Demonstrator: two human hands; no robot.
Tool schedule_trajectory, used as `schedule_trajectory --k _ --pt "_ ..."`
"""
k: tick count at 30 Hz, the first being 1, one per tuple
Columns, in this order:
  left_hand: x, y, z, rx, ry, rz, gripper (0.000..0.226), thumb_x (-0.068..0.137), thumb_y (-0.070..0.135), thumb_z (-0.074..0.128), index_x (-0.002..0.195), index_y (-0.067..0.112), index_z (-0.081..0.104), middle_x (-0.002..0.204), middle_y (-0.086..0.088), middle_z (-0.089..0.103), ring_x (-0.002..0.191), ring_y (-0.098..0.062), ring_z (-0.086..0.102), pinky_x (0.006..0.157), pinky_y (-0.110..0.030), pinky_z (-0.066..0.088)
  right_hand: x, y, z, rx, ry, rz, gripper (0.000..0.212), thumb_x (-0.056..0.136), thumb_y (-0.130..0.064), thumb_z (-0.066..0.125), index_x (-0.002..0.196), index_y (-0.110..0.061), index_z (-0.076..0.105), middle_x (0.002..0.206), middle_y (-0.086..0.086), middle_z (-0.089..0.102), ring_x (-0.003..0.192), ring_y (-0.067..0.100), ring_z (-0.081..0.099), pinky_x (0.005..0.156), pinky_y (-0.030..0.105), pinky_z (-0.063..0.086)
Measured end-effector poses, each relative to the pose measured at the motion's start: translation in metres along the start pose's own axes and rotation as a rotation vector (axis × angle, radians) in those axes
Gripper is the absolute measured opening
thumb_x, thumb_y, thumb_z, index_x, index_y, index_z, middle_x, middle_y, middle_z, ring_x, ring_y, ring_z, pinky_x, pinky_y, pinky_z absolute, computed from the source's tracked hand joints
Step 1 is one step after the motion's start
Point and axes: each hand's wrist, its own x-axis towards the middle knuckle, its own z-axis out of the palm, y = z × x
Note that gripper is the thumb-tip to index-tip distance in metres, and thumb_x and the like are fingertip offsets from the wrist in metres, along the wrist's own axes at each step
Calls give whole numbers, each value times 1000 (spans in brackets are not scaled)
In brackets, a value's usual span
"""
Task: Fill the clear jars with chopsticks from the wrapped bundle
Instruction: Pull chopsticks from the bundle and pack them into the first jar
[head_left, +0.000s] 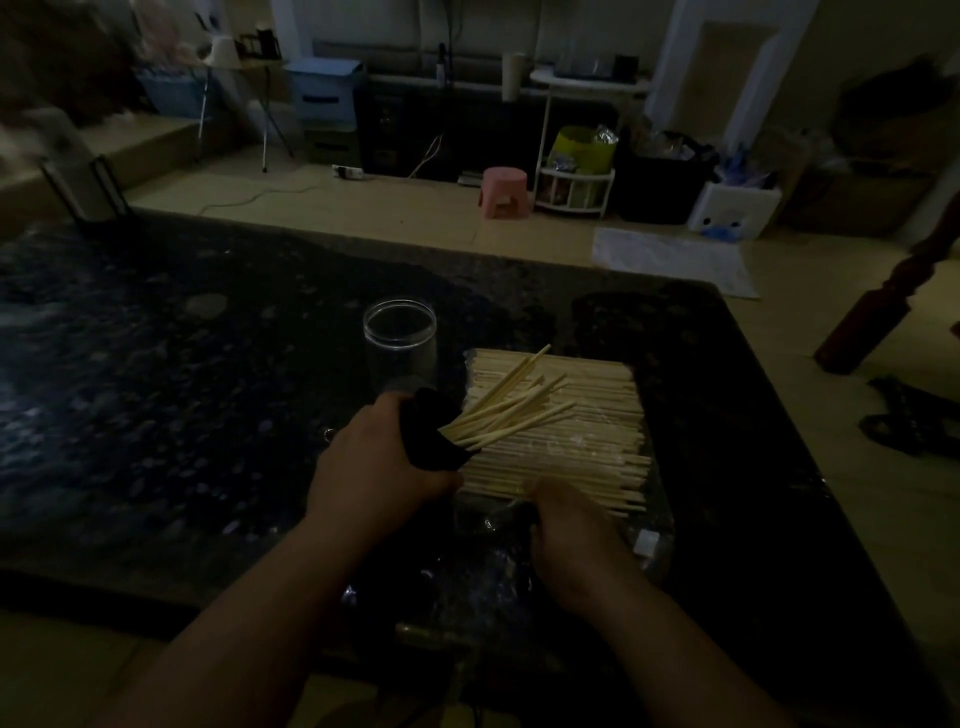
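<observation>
I see bundle (597, 457) of pale wooden chopsticks lying flat on opened plastic wrap (488, 525), on dark speckled counter (208, 389), right of centre. Clear jar (400, 343) stands upright just beside bundle's far left corner, nothing visible inside. Left hand (374, 467) at bundle's left end, fingers curled tight round loose handful (509, 410), sticks fanning out over bundle; black cloth (431, 431) covers grip. Right hand (571, 535) at bundle's near edge, fingers bent down onto sticks; blurred, cannot tell whether they grip.
</observation>
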Motion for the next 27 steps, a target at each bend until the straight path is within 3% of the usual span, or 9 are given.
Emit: schedule_trajectory --k 4,6,8,10,12,16,20,24,27 --pt "0 -3 -2 -4 5 -22 79 54 52 85 122 32 50 116 6 59 105 -18 59 84 -35 51 9 8 10 -151 -51 -9 48 94 -21 47 142 -16 40 141 4 43 127 25 41 104 29 28" --pt "1 -5 -3 -10 0 -32 81 53 54 85 122 32 49 117 6 59 106 -18 59 85 -36 51 12 10 14 -213 -49 14 47 93 -22 49 139 -15 43 139 6 44 123 29 43 102 35 31" --pt "1 -6 -4 -20 0 -29 82 52 55 85 122 30 49 117 5 58 106 -18 58 86 -37 50 14 14 22 -243 -1 21 43 85 -23 58 126 -12 56 124 10 55 106 36 54 90 42 41" --pt "1 -6 -4 -24 2 -26 82 53 55 84 122 30 49 117 5 58 107 -18 58 87 -36 50 16 17 29 -259 67 28 35 73 -25 67 106 -12 66 103 9 62 86 34 59 74 42 47" --pt "1 -6 -4 -20 0 -27 83 52 56 84 123 30 49 117 5 58 106 -18 58 87 -37 50 18 14 29 -271 120 14 29 66 -26 75 92 -16 66 91 6 61 77 31 58 67 39 48" --pt "2 -7 -3 -12 2 -24 86 52 56 84 126 32 47 119 6 58 107 -17 57 87 -37 50 20 6 23 -306 126 35 39 49 -24 87 78 -23 62 79 -1 60 69 25 59 58 34 47" --pt "2 -6 -4 -17 -4 -23 85 52 58 84 125 32 48 118 7 57 107 -17 57 88 -38 50 18 3 19 -238 47 55 22 74 -16 70 95 -19 64 98 5 62 90 31 59 76 38 43" --pt "3 -6 -3 -9 -7 -23 87 52 58 84 125 32 47 119 6 58 107 -17 57 89 -39 50 15 3 14 -242 -43 102 24 88 -23 56 112 -21 60 118 3 55 110 26 52 92 34 39" --pt "3 -6 -2 -18 -11 -24 86 51 57 84 124 32 47 118 6 58 106 -17 58 89 -39 51 14 3 15 -273 -92 139 27 90 -24 53 117 -21 54 122 2 53 115 25 50 95 33 38"
